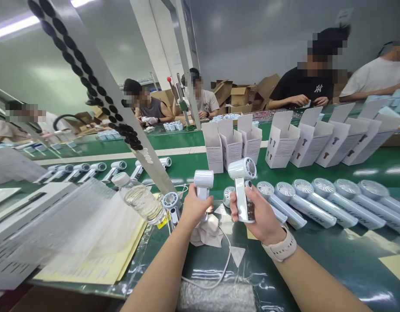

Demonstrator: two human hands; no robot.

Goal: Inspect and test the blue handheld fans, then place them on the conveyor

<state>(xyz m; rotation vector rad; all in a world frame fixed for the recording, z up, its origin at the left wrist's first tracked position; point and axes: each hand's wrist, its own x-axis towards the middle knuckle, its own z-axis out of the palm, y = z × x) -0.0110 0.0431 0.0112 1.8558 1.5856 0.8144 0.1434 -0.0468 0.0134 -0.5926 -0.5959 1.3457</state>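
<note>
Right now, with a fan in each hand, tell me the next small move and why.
Probably lay the fan in the right hand down at the near end of the row of fans on the green table. That row lies just right of the hand with its heads lined up, while the left hand holds another fan upright over a cloth.

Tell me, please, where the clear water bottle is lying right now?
In the head view, the water bottle lies tilted on the green table, left of the left hand, its base beside a small white fan.
</note>
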